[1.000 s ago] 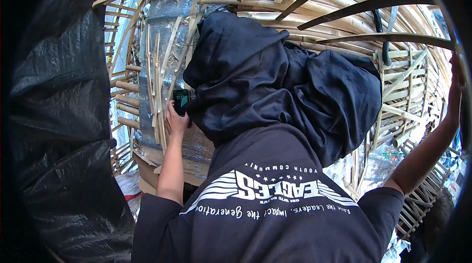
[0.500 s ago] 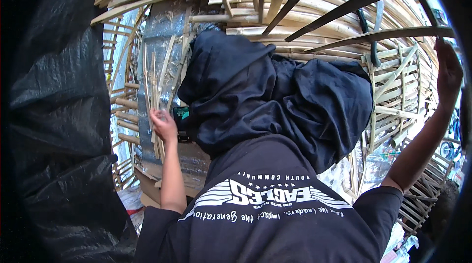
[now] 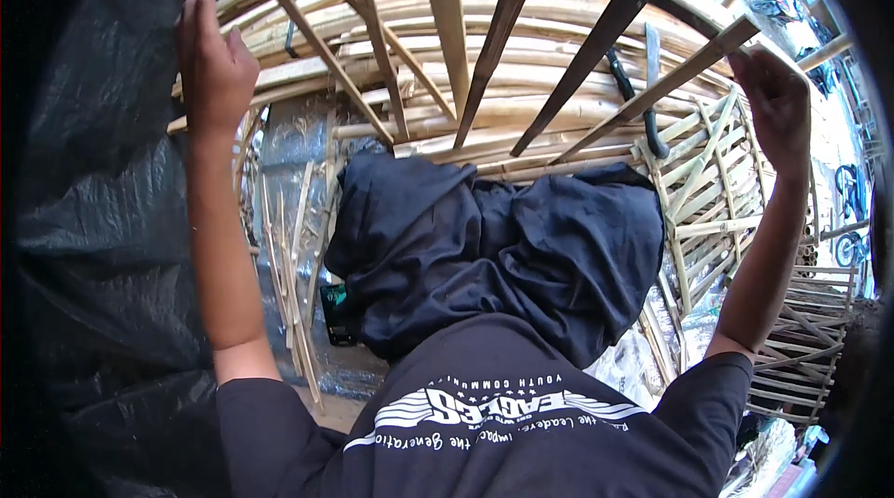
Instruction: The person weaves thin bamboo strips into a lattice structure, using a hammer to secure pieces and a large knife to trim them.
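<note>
My left hand [image 3: 212,59] is raised at the upper left with its fingers apart and nothing in it, its fingertips close to a pale bamboo slat [image 3: 307,28] of a curved frame. My right hand [image 3: 775,105] is up at the upper right, fingers curled on the end of a dark bamboo slat [image 3: 652,93]. A bundled dark blue cloth [image 3: 503,247] lies against my chest, above my dark printed shirt [image 3: 484,423]. A small dark device with a green edge [image 3: 335,312] sits at the cloth's left side.
Black plastic sheeting [image 3: 93,247] fills the left side. Bent bamboo poles [image 3: 521,60] run across the top, with a dark curved tool [image 3: 643,102] lying on them. Woven bamboo lattice panels [image 3: 736,209] stand at the right. Loose thin splints [image 3: 293,247] hang beside the sheeting.
My left hand has left the small device by the cloth and risen to the slats at the upper left. My right hand has shifted inward along the frame. The view has tilted upward.
</note>
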Available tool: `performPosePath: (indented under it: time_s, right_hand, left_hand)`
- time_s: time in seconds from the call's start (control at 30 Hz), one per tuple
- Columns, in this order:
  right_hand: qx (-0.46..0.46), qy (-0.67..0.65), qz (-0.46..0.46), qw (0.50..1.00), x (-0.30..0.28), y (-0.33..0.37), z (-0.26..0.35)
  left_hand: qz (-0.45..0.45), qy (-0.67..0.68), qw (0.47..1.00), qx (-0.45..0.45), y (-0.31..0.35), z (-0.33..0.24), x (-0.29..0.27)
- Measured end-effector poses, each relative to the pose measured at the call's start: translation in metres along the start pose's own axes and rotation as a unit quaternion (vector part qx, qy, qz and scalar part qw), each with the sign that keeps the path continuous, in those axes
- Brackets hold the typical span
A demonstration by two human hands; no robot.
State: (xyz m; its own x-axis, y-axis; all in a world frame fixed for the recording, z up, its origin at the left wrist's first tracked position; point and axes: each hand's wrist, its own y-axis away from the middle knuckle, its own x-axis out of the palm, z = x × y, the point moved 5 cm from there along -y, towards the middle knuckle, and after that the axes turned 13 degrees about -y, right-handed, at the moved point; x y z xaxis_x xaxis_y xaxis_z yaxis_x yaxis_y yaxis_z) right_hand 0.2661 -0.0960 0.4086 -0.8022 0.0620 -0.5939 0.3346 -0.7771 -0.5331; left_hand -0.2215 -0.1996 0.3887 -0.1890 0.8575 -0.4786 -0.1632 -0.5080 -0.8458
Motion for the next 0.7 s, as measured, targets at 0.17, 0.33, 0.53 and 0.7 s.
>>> performPosePath:
  time_s: [0.17,0.33,0.53,0.7]
  right_hand:
    - [-0.038,0.007,0.018,0.999,0.003,-0.003,0.009]
    - [-0.13,0.066,0.031,0.989,-0.005,-0.003,0.009]
    - [-0.002,0.038,-0.002,0.999,-0.017,-0.002,-0.011]
    - [0.004,0.016,0.013,1.0,-0.02,-0.007,-0.012]
  left_hand:
    - [0.17,0.069,0.981,0.063,-0.043,0.023,0.025]
    - [0.288,0.126,0.949,0.008,-0.072,0.017,0.009]
    - [0.296,0.107,0.948,0.037,-0.077,0.014,0.01]
    - [0.378,0.288,0.88,0.015,-0.081,0.02,0.03]
